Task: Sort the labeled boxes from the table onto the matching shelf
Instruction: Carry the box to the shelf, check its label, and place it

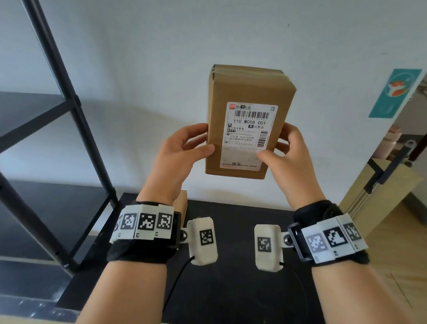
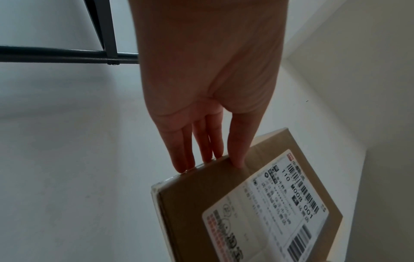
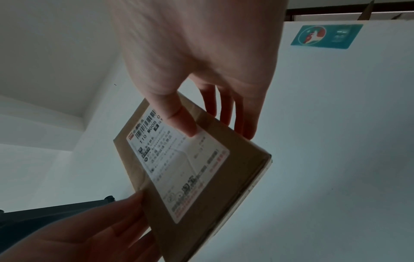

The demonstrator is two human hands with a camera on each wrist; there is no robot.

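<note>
From the head view we look forward and down over both forearms at a cardboard box [image 1: 246, 123] held upright before a white wall [image 1: 166, 30], the black table [image 1: 223, 277] below. The left wrist view sits close behind the left hand [image 2: 208, 88], looking along its fingers to the box's left edge. The right wrist view looks likewise along the right hand [image 3: 201, 58]. All three share the box's shipping label [image 1: 249, 136].
</note>
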